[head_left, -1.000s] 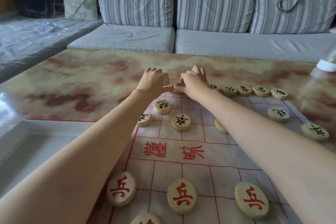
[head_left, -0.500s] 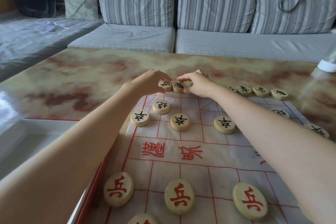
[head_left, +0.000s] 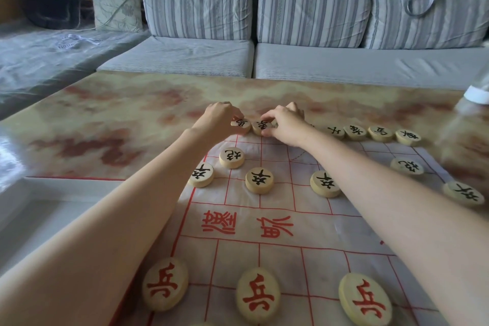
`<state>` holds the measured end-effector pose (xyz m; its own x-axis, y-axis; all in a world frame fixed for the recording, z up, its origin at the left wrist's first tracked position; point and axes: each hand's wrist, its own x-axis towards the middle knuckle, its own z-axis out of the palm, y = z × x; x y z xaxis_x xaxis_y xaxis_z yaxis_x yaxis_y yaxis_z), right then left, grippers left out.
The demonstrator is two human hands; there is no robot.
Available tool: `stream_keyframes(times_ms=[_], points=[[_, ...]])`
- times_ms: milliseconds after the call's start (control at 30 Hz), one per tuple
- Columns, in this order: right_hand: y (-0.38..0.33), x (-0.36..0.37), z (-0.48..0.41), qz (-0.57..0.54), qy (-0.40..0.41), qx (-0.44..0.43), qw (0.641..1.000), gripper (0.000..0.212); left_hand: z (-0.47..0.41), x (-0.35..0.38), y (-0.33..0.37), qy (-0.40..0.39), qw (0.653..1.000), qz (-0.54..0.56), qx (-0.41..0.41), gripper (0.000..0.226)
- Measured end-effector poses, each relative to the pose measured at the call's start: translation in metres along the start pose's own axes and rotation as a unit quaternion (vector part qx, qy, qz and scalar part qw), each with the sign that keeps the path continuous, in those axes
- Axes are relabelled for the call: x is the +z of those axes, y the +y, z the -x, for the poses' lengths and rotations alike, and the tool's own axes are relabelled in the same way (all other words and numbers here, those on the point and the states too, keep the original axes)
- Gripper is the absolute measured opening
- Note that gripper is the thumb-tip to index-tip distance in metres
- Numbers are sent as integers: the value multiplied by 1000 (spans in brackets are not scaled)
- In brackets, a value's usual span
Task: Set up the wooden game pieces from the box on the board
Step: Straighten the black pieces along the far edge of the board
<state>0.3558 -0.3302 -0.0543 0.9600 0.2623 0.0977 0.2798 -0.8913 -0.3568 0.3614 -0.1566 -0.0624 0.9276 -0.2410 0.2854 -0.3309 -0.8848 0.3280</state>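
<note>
While three red-marked pieces (head_left: pixel 258 295) are lying nearest on the board (head_left: pixel 317 233), black-marked pieces (head_left: pixel 259 180) are sitting farther up the grid. At the far edge, the left hand (head_left: pixel 217 122) is curling its fingers onto an end piece (head_left: pixel 241 125). The right hand (head_left: pixel 285 124) is pinching the adjacent piece (head_left: pixel 261 127) just beside it. More pieces (head_left: pixel 356 132) are lining that edge rightward, against the surface (head_left: pixel 105 119).
</note>
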Motion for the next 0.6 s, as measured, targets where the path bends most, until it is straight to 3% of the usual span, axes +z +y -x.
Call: stream_keyframes(times_ms=[600], points=[[1,6,-5,10,10,16,1000,45,4,0,0,6,1000,7,-13,39]])
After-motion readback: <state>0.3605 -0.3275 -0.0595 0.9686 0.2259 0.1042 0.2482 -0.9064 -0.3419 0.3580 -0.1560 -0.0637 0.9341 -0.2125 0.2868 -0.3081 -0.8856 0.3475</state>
